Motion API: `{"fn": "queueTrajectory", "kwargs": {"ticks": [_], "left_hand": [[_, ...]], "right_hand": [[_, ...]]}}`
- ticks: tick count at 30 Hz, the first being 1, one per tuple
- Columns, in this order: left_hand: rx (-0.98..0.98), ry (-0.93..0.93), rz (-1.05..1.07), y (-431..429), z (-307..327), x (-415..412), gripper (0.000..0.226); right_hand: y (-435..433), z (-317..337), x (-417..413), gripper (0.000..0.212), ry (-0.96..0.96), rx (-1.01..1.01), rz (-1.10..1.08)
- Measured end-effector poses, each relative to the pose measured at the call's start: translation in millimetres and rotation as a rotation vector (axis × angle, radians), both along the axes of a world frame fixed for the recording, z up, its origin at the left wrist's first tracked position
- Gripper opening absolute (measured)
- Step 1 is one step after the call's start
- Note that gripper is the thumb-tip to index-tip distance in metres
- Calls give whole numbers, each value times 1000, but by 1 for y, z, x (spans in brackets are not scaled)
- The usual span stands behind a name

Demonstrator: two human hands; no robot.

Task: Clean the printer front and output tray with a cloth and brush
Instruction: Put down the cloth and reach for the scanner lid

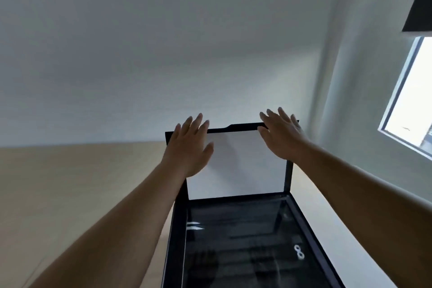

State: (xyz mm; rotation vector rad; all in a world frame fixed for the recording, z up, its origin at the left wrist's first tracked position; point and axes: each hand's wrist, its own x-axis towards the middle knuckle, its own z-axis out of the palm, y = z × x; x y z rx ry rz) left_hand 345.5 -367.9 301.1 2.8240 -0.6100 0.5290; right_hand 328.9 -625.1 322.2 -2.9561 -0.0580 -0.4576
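Observation:
A black printer (177,229) stands below me with its scanner glass (238,241) exposed. Its lid (236,166) is raised upright, white underside facing me, black frame around it. My left hand (189,147) lies flat against the lid's upper left corner, fingers spread. My right hand (280,135) rests on the upper right corner, fingers over the top edge. Neither hand holds anything. No cloth or brush is in view.
A pale wall (163,54) rises behind the printer. A light wooden surface (70,182) stretches to the left. A window (411,100) is at the right, with a dark object (420,7) hanging above it.

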Motion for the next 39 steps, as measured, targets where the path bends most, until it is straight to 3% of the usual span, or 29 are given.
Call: {"fn": "queueTrajectory", "kwargs": {"ticks": [2, 4, 10, 16, 20, 24, 27, 29, 39], "left_hand": [[112, 80, 88, -7, 5, 14, 64], [150, 110, 147, -7, 3, 20, 60], [92, -269, 53, 1, -13, -29, 38], [74, -292, -10, 17, -49, -108, 37], [45, -286, -64, 23, -99, -154, 35], [43, -185, -78, 24, -152, -185, 39], [124, 172, -16, 19, -190, -205, 57], [155, 317, 88, 14, -210, -206, 63], [135, 362, 220, 0, -216, -183, 74]], "right_hand": [[-3, -4, 10, 47, 51, -1, 36], [-5, -9, 12, 38, -35, -9, 71], [-15, -25, -26, 31, -257, -8, 119], [-19, -61, -118, 20, -257, 157, 222], [-18, -107, -169, 23, -281, 160, 252], [-21, -164, -203, 32, -194, 119, 278], [-19, -208, -225, 63, 166, -21, 264], [-18, -228, -227, 71, 264, -47, 220], [-2, -229, -187, 71, 322, 19, 38]]}}
